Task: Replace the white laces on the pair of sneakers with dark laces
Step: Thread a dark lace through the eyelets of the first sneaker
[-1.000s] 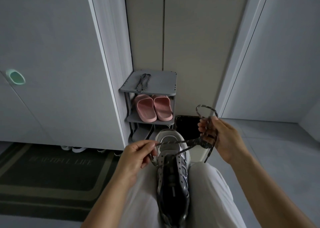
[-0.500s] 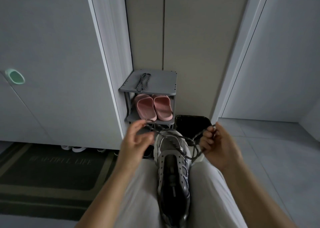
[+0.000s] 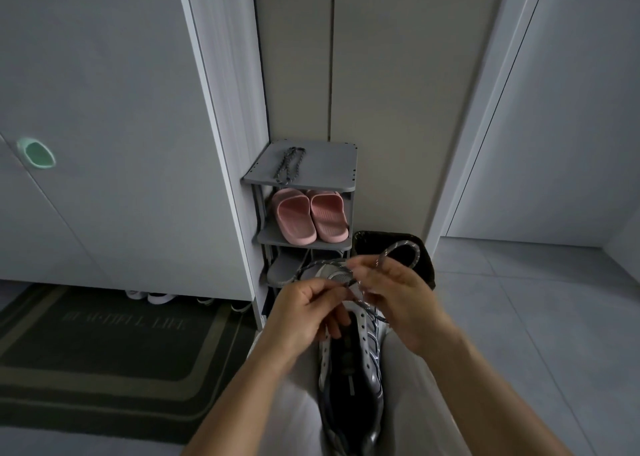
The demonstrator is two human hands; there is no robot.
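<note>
— Far left we see a mat [image 3: 104, 338]; then our left hand [image 3: 304, 312] pinching the dark lace [image 3: 398, 249] over the sneaker [image 3: 349, 379] on our lap.

— And our right hand [image 3: 398, 293] is closed on that lace too, its loop rising above. A spare lace [image 3: 289, 165] lies on the rack [image 3: 332, 165] behind.

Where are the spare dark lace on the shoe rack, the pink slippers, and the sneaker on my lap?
spare dark lace [image 3: 289, 165], head view, middle of the coil
pink slippers [image 3: 294, 216], head view, left slipper's strap
sneaker [image 3: 349, 379], head view, dark tongue
</note>
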